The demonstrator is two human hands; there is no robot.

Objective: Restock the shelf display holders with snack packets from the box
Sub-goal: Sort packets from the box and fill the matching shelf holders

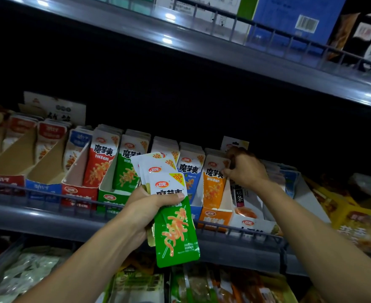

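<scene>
**Green packets fanned in the left hand, right hand at the orange holder**

Green packets (pixel 175 224), several stacked and fanned, sit in the left hand (pixel 149 208), held in front of the shelf rail (pixel 48 197). The thumb lies across the face of the front packet, just under its white top, and the fingers curl round behind the stack. The green lower half of the front packet hangs below the hand; the white tops of the others spread up and to the left above it.

The right hand (pixel 244 169) reaches further in, to the orange holder (pixel 215 217). Its fingers are curled and pinch the upper right edge of the front orange packet (pixel 215 180), which stands upright in that holder.

Left of the fanned stack, the green holder (pixel 112 196) has packets standing in it, with the red holder (pixel 79 193) beside it. The blue holder (pixel 196 212) stands between the held stack and the orange holder, partly hidden by the stack. More bagged goods lie on the lower shelf (pixel 136 285).
</scene>
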